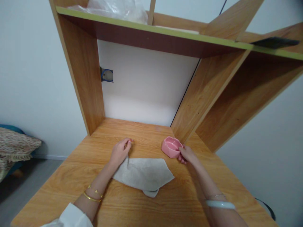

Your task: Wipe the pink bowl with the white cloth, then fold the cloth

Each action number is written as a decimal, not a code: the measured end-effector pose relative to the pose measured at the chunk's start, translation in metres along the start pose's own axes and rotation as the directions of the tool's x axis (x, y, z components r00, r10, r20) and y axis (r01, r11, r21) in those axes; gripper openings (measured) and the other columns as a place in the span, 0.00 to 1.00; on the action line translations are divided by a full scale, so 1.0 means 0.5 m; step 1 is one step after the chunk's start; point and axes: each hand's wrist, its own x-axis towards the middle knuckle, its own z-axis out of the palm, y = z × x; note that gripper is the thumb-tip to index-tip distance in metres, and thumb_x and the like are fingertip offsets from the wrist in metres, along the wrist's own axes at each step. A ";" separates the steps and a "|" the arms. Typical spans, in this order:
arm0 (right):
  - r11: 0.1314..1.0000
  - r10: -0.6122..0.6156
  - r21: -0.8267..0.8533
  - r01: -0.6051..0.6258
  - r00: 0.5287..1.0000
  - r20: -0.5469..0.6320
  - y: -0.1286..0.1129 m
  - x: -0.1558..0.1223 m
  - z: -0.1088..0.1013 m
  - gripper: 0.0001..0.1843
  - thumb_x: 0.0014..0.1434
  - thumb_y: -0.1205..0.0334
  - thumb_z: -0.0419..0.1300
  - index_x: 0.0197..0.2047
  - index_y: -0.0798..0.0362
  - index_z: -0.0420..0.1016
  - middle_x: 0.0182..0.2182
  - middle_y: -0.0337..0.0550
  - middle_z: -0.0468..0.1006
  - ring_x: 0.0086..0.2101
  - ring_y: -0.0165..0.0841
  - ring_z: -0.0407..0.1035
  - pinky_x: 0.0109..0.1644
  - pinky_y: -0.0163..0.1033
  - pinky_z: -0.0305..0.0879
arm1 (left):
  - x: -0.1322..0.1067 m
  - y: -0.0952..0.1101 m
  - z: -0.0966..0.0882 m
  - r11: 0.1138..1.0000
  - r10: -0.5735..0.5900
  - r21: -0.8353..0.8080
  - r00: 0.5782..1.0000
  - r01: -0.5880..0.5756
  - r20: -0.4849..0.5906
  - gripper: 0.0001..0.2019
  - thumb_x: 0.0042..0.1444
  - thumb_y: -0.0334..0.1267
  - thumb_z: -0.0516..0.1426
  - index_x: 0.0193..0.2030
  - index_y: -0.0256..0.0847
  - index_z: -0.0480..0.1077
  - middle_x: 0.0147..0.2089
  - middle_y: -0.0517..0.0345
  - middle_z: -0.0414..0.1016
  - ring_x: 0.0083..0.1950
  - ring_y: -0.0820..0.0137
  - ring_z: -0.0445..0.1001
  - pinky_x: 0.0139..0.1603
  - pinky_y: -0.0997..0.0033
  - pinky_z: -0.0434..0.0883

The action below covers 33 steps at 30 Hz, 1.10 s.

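Note:
My right hand [186, 154] grips a small pink bowl [170, 152] by its right rim, thumb over the edge. The bowl has faceted sides and a wavy rim, and nothing shows inside it. Left of it, my left hand [121, 150] hovers over or rests on the desk with its fingers curled into a pinch; whether something small is between the fingertips I cannot make out. A grey cloth [144, 173] lies spread between my forearms, one corner folded under at the front. Its upper left part touches or passes beneath my left wrist.
The wooden desk [132, 205] carries a shelf unit with a left side panel [80, 72], an upright divider [210, 91] and an overhead shelf [146, 34]. Clear plastic wrapping [115, 11] lies on that shelf. A socket opening [107, 75] is in the back wall. A patterned cloth [16, 145] drapes furniture at left.

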 end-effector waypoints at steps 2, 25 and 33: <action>0.999 0.000 -0.035 0.000 1.000 -0.015 -0.002 0.001 -0.001 0.13 0.58 0.64 0.44 0.37 0.59 0.66 0.08 0.36 0.66 0.10 0.28 0.60 0.13 0.29 0.52 | 0.006 -0.007 -0.010 0.999 -0.032 0.042 0.999 0.032 -0.005 0.17 0.57 0.42 0.43 0.38 0.40 0.71 0.37 0.53 0.76 0.37 0.65 0.73 0.39 0.69 0.66; 0.650 -0.512 -0.561 0.513 0.841 0.175 -0.064 -0.118 0.136 0.19 0.52 0.62 0.55 0.48 0.57 0.69 0.43 0.51 0.72 0.48 0.42 0.60 0.50 0.43 0.54 | 0.012 -0.051 -0.146 0.917 -0.167 -0.232 0.841 0.324 0.514 0.10 0.34 0.39 0.60 0.28 0.42 0.73 0.26 0.56 0.75 0.27 0.65 0.72 0.28 0.68 0.69; 0.689 -0.603 -0.431 0.583 0.791 0.107 -0.060 -0.131 0.089 0.04 0.48 0.66 0.56 0.28 0.52 0.72 0.32 0.42 0.74 0.38 0.36 0.65 0.42 0.40 0.57 | -0.003 -0.048 -0.143 0.994 -0.088 0.102 0.894 0.048 0.440 0.14 0.35 0.33 0.56 0.33 0.45 0.72 0.36 0.57 0.75 0.41 0.62 0.72 0.43 0.65 0.66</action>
